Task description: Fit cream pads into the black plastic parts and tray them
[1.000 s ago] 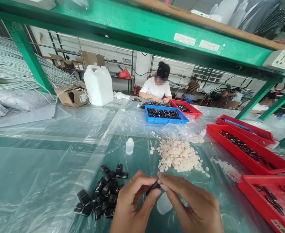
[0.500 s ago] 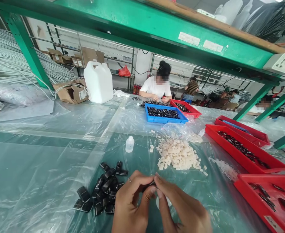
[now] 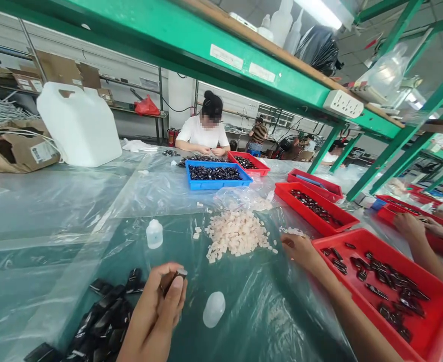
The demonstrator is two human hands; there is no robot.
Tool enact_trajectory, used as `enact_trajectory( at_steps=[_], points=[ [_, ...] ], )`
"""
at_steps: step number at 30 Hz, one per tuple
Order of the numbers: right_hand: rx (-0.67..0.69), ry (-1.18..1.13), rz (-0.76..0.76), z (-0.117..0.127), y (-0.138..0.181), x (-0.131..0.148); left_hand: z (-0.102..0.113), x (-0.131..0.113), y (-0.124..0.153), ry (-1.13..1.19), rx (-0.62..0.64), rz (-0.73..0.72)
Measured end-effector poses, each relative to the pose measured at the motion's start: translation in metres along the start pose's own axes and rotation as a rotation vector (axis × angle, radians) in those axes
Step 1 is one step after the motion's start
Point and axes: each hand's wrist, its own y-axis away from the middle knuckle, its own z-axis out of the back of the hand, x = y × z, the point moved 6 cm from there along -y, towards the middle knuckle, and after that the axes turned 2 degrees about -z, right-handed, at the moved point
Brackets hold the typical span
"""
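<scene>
**Black piece pinched in the left grip, right hand out by the red tray**

Head view: A small black piece [image 3: 176, 275] is clamped between thumb and fingers of the left hand [image 3: 155, 314], low in the middle of the picture. Its long axis is tilted, the upper end pointing up and to the right, away from the palm. The right hand [image 3: 300, 250] is seen well apart from it, to the right, resting on the plastic-covered surface [image 3: 74, 211] just beside the near corner of the red tray [image 3: 438, 311]; its fingers are loosely curled and nothing is seen held in them. The pile of white pieces [image 3: 236, 236] lies between the two hands, farther back. A heap of black pieces [image 3: 104, 317] lies just left of the left hand.
</scene>
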Motion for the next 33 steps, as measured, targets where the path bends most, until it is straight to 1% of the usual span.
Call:
enact_trajectory(
  at_steps=[2,4,7,10,16,20,23,26,30,33],
  points=[
    [-0.010,0.055,-0.053,-0.004,-0.011,-0.017,-0.002,0.008,-0.002,0.024,-0.043,-0.028],
    [-0.034,0.100,-0.094,-0.004,-0.025,-0.026,-0.003,0.014,-0.007,0.054,-0.078,-0.090],
    [-0.022,0.142,-0.122,-0.003,-0.050,-0.032,-0.006,0.020,-0.012,0.070,-0.085,-0.143],
    [0.022,0.163,-0.123,-0.005,-0.065,-0.035,-0.007,0.021,-0.014,0.057,-0.091,-0.170],
    [0.066,0.142,-0.132,-0.015,-0.066,-0.034,-0.011,0.013,-0.008,0.014,-0.083,-0.200],
    [0.068,0.033,-0.123,-0.013,-0.063,-0.024,-0.012,0.005,-0.003,-0.020,-0.063,-0.208],
    [0.084,-0.125,-0.064,-0.005,-0.050,-0.003,-0.011,0.002,0.001,-0.050,-0.050,-0.209],
    [0.129,-0.367,0.078,0.005,-0.018,0.034,-0.011,0.001,0.005,-0.071,-0.037,-0.215],
    [0.229,-0.764,0.344,0.014,0.048,0.112,-0.015,0.004,0.011,-0.083,-0.009,-0.212],
    [0.303,-0.968,0.471,0.012,0.086,0.172,-0.018,0.003,0.014,-0.083,0.024,-0.208]
  ],
)
